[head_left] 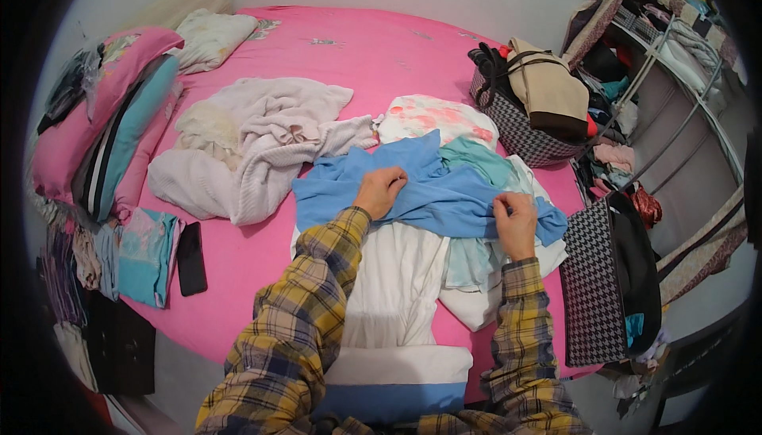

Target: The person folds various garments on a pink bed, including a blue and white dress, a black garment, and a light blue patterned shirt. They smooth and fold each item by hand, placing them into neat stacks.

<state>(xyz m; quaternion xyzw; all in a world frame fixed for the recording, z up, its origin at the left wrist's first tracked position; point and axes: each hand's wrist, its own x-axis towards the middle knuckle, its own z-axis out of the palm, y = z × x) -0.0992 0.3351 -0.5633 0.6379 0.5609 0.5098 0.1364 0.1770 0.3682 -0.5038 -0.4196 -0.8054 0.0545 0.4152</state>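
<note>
Blue garment (432, 193), atop the clothes pile on the pink bed (262, 252): our left hand (379, 191) and right hand (514, 223) each pinch its cloth. Step, we judge: arranging it. Next calls for pulling it flat.

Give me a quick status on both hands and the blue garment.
Left hand and right hand both gripping the blue garment. It lies bunched atop white clothes on the pink bed. Nothing blocking.
</note>
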